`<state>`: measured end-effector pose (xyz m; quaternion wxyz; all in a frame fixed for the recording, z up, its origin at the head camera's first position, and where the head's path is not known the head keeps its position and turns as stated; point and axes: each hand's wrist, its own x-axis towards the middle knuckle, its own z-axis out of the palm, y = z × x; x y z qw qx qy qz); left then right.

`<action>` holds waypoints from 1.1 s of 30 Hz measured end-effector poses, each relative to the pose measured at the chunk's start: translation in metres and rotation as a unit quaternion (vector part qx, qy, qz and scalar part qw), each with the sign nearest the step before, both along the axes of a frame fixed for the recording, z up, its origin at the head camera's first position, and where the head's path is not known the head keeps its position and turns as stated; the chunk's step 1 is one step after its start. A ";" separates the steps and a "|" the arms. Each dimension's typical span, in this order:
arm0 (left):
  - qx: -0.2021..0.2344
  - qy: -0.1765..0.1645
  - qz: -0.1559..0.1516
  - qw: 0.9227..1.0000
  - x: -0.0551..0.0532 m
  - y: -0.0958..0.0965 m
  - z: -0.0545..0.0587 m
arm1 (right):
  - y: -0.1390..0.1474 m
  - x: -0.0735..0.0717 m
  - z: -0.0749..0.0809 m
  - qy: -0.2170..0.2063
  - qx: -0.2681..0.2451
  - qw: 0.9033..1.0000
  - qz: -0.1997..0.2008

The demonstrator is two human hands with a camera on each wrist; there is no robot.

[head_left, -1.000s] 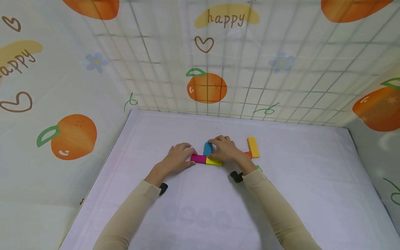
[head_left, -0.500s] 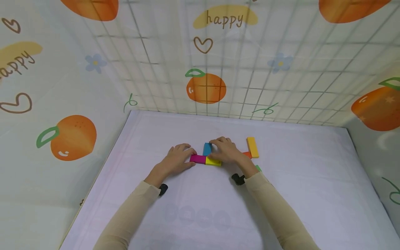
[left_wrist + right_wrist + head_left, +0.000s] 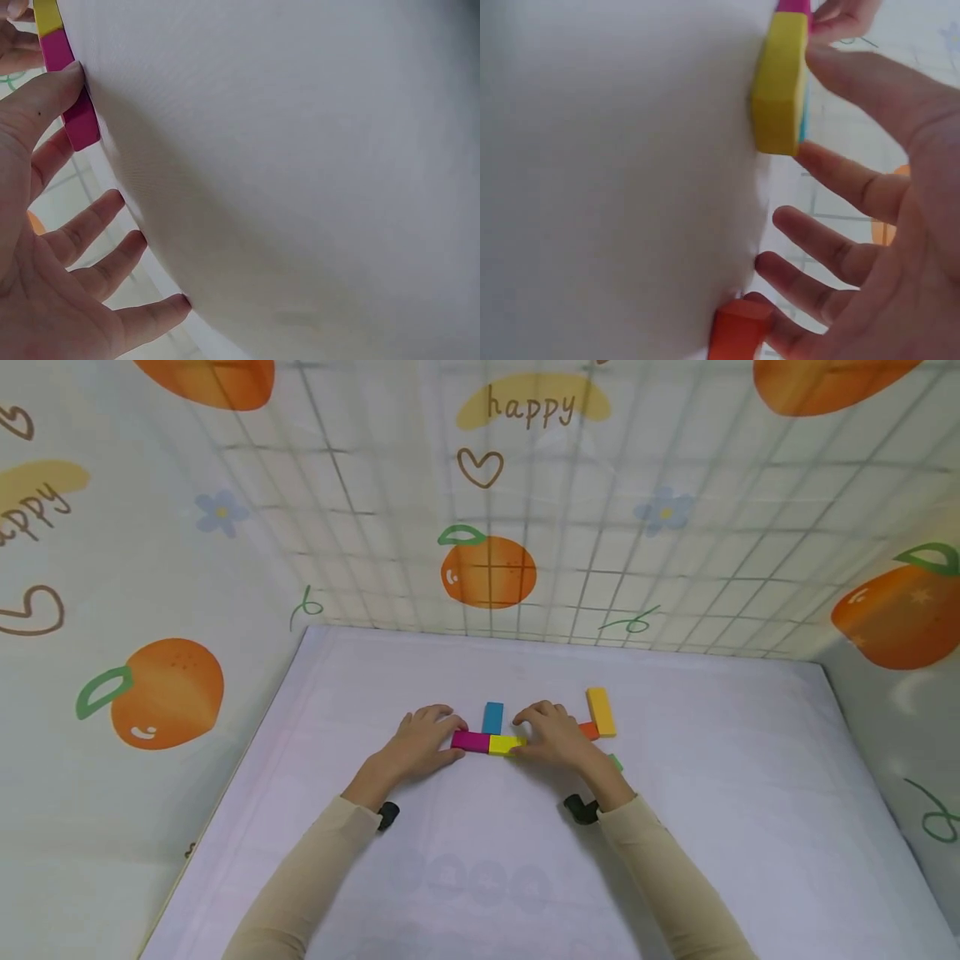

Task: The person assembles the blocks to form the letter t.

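A magenta block (image 3: 470, 742) and a yellow block (image 3: 503, 745) lie end to end on the white table. Behind them a blue block (image 3: 492, 718) stretches away at a right angle. My left hand (image 3: 420, 740) holds the magenta block's left end between thumb and index finger, its other fingers spread, as the left wrist view shows. Over the yellow block's right end is my right hand (image 3: 557, 737), thumb and index finger apart. In the right wrist view its thumb tip and index fingertip come right at the yellow block's edge, and the remaining fingers are loosely extended.
Right of the right hand lie an orange-red block (image 3: 588, 731), partly covered by that hand, and an amber block (image 3: 601, 712) touching it. A green block (image 3: 616, 762) peeks out past the right wrist. Patterned cloth walls (image 3: 570, 577) enclose the table's back and sides.
My right hand has let go of the blue block and drawn back to the right, uncovering it. The left hand has stayed on the magenta block. The head view has shifted slightly.
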<state>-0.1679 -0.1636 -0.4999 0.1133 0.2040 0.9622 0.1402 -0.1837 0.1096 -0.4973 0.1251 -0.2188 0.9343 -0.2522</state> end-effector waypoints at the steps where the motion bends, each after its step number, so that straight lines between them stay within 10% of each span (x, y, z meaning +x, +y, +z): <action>1: 0.002 0.002 0.000 1.000 0.000 0.000 0.000 | 0.000 0.001 -0.001 0.005 0.005 1.000 0.002; 33: 0.002 -0.019 -0.004 1.000 0.002 0.000 0.011 | 0.002 0.010 -0.001 0.015 0.007 1.000 -0.008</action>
